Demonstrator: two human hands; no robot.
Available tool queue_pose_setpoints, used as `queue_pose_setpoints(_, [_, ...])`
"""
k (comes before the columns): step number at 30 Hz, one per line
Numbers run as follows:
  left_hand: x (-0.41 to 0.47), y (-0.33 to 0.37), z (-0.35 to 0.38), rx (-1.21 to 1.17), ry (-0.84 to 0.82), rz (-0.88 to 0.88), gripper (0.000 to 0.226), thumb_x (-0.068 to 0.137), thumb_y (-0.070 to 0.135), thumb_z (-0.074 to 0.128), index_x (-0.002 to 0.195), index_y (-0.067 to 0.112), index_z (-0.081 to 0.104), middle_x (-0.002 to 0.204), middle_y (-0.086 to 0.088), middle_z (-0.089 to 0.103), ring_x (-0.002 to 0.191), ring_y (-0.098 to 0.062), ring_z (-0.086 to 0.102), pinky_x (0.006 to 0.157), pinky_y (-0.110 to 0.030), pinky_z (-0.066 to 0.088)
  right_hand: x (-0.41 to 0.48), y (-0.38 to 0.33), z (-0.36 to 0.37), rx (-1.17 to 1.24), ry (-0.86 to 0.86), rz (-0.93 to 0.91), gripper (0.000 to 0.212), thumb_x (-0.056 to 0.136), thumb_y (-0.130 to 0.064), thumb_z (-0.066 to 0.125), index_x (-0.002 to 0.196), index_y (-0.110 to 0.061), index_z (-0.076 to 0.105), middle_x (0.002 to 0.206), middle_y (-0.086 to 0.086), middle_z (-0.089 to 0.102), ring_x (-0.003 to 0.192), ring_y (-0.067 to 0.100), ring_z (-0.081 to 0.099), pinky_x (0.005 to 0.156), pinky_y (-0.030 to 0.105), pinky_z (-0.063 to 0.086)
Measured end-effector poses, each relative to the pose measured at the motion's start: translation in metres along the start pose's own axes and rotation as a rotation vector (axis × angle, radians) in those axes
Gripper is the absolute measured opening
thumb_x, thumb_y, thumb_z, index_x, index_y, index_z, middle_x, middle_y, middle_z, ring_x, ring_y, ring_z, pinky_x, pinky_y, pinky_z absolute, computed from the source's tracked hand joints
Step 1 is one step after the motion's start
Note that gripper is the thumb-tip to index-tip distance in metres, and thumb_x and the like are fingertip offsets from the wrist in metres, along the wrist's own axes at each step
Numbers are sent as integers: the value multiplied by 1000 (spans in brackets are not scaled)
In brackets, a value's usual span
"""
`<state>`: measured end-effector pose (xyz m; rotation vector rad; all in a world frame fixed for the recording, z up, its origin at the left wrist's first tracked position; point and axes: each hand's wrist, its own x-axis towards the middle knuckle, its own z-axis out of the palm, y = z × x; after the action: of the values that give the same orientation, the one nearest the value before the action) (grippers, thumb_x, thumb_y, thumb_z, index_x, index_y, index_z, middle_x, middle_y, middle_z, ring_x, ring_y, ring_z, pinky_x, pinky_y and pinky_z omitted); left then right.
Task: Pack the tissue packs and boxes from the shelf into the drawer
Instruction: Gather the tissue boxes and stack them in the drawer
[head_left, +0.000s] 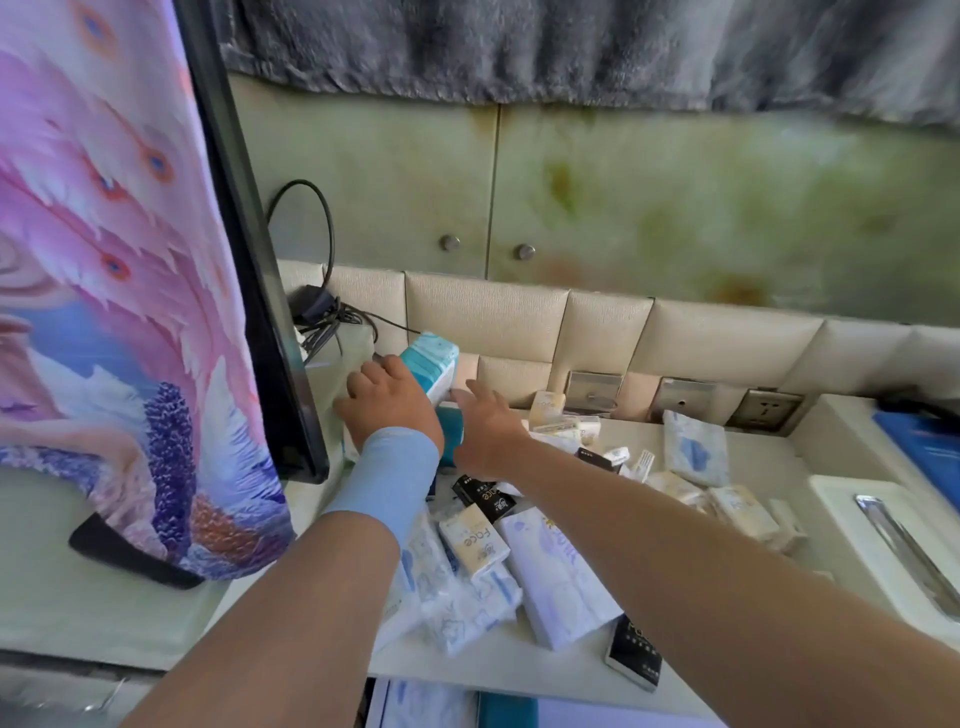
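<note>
Curling round the left side of the teal tissue pack (432, 364), our left hand (387, 402) is holding it tilted at the ten o'clock corner of the shelf (519, 670), just beside the screen (270, 291). Our right hand (485, 431) is gripping nothing. Its fingers are lying straight, with the tips touching the pack's lower edge from four o'clock. A second teal box (451, 434) is showing between the two wrists.

We are judging the task as partly done. At six o'clock the open drawer (382, 704) is already showing pale blue-printed packs and a teal item inside, though most of it is lying out of view.

We are noting much left on the shelf:
- a cream pack (474, 540) and white soft packs (558, 582) at the centre
- a black pack (634, 657) at five o'clock
- a blue-patterned pack (693, 448) and more cream packs (740, 512) at three o'clock

We are rating the bulk of the packing as outstanding.
</note>
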<state>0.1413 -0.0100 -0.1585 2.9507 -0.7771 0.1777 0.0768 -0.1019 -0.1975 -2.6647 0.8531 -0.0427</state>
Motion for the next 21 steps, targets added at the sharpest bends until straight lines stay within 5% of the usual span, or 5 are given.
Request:
queue_pose_setpoints(3, [7, -7, 6, -63, 48, -62, 72, 82, 24, 65, 141, 11, 26, 135, -11, 39, 124, -28, 38, 95, -42, 37, 23, 0, 15, -237, -104, -59, 90, 80, -29, 69, 154, -22, 19, 157, 5, 25, 146, 28, 19, 117, 51, 24])
queue_pose_setpoints(7, [12, -11, 20, -135, 38, -64, 69, 86, 21, 60, 143, 13, 24, 137, -11, 39, 126, -29, 36, 98, -43, 35, 39, 1, 24, -362, -89, -98, 83, 74, -42, 69, 144, -23, 30, 141, 4, 45, 131, 28, 40, 107, 50, 30])
queue_pose_setpoints(14, [9, 3, 6, -337, 65, -126, 69, 86, 25, 61, 143, 11, 24, 138, -13, 37, 126, -30, 36, 97, -46, 36, 27, 8, -5, -179, 169, 5, 81, 78, -62, 62, 143, -22, 33, 131, 9, 43, 120, 29, 40, 101, 42, 34])
queue_pose_setpoints(21, [-29, 26, -38, -701, 15, -110, 59, 91, 34, 56, 137, 8, 30, 140, -15, 40, 126, -34, 41, 96, -49, 40, -56, 37, -54, 36, 310, 240, 69, 87, -54, 53, 141, -16, 35, 125, 17, 43, 111, 31, 39, 98, 42, 37])
